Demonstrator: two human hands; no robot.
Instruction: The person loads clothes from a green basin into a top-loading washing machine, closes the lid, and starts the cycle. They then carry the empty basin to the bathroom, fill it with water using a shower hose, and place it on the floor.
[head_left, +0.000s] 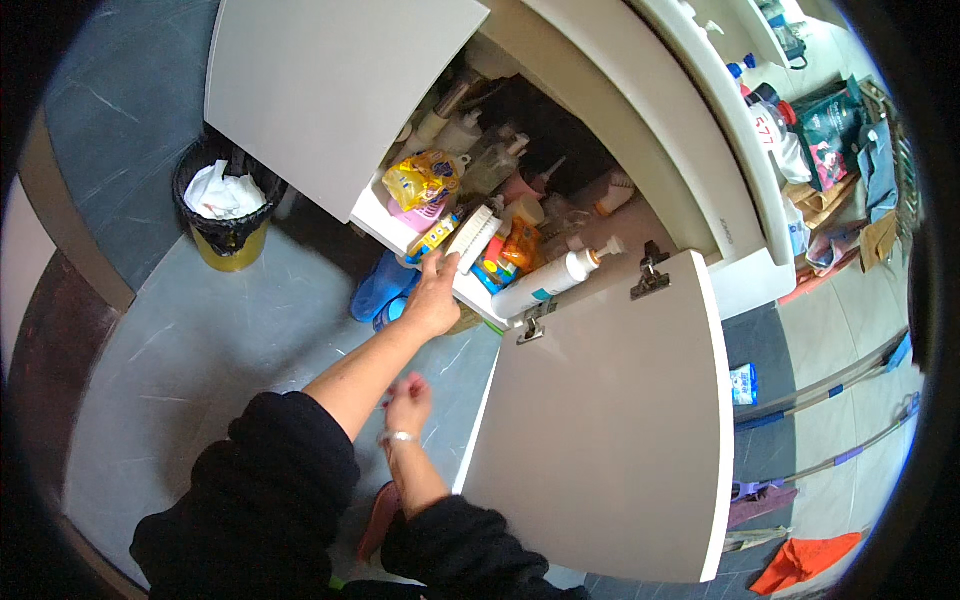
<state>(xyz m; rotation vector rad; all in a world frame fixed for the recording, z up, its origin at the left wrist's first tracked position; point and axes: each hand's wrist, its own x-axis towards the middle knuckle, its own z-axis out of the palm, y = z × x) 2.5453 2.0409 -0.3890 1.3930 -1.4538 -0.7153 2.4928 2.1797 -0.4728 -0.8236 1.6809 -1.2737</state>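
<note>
My left hand (433, 300) reaches to the front edge of an opened cabinet. Its fingertips are at the near end of a white scrub brush (475, 236); whether they grip it is hard to tell. Left of the brush lies a yellow-and-blue box (435, 238), and right of it a blue packet (493, 274) and an orange plastic bag (523, 244). A white pump bottle (546, 283) lies tilted at the shelf's right end. Lower down, my right hand (409, 405), with a bracelet at the wrist, is blurred above the floor, fingers curled; nothing shows in it.
Cabinet doors stand open at the left (330, 97) and right (600, 420). A yellow bag (421, 180) sits on a pink basket (417, 216), with several bottles behind. Below the shelf is a blue item (384, 289). A lined trash bin (229, 244) stands at left, mops (840, 390) at right.
</note>
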